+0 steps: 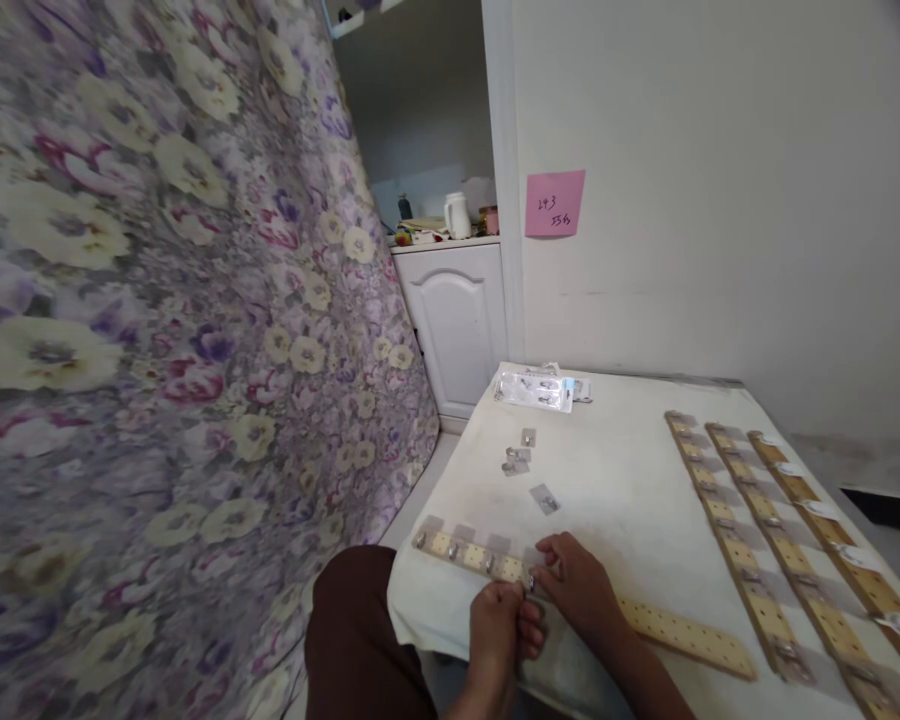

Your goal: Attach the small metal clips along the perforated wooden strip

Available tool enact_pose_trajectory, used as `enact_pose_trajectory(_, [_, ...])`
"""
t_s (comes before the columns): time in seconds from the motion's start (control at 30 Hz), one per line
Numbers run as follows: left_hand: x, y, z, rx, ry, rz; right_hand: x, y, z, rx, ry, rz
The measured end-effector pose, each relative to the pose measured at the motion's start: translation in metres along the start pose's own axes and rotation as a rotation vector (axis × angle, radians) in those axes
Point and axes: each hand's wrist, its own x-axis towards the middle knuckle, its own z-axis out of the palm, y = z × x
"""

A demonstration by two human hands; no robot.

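As the head camera looks down, a wooden strip (686, 640) slants along the table's (630, 470) near edge, its left end farther away. Left of its middle, the right hand (572, 582), fingers narrow, is at a metal hook (531, 579); the left hand (496, 618) curls just below. Whether either grips, I cannot tell. Beyond the right hand lies a loose hook (547, 500).

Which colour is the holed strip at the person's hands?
The strip is pale yellow; the head view shows it best.
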Motion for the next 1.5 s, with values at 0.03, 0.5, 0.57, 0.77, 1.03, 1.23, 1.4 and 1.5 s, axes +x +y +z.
enact_pose_trajectory(0.03, [0.0002,-0.0003,0.0000,-0.004,0.001,-0.003,-0.0002,-0.0001,0.0001,-0.002,0.004,-0.004])
enact_pose_trajectory(0.5, [0.0014,-0.0011,-0.0007,0.010,0.008,0.018,0.0007,-0.0011,0.0014,0.017,0.038,0.018])
enact_pose_trajectory(0.57, [0.0015,-0.0012,-0.0004,0.017,0.015,0.012,0.0017,0.0006,0.0024,0.027,0.045,0.018])
enact_pose_trajectory(0.77, [0.0010,-0.0005,0.0002,0.006,0.009,0.002,0.0031,0.0049,0.0038,0.040,0.013,0.031])
enact_pose_trajectory(1.03, [-0.0016,0.0016,0.0007,-0.020,-0.005,0.001,0.0036,0.0024,0.0025,0.050,-0.001,0.056])
enact_pose_trajectory(1.23, [0.0001,0.0000,-0.0003,-0.021,-0.001,0.006,0.0025,0.0001,0.0009,0.044,-0.003,0.065])
enact_pose_trajectory(1.4, [-0.0010,0.0010,-0.0001,-0.015,0.006,-0.007,0.0011,-0.0005,0.0005,0.034,-0.002,0.056])
enact_pose_trajectory(1.5, [-0.0009,0.0011,0.0002,-0.001,0.004,0.001,0.0005,-0.0023,-0.0004,0.026,0.009,0.045])
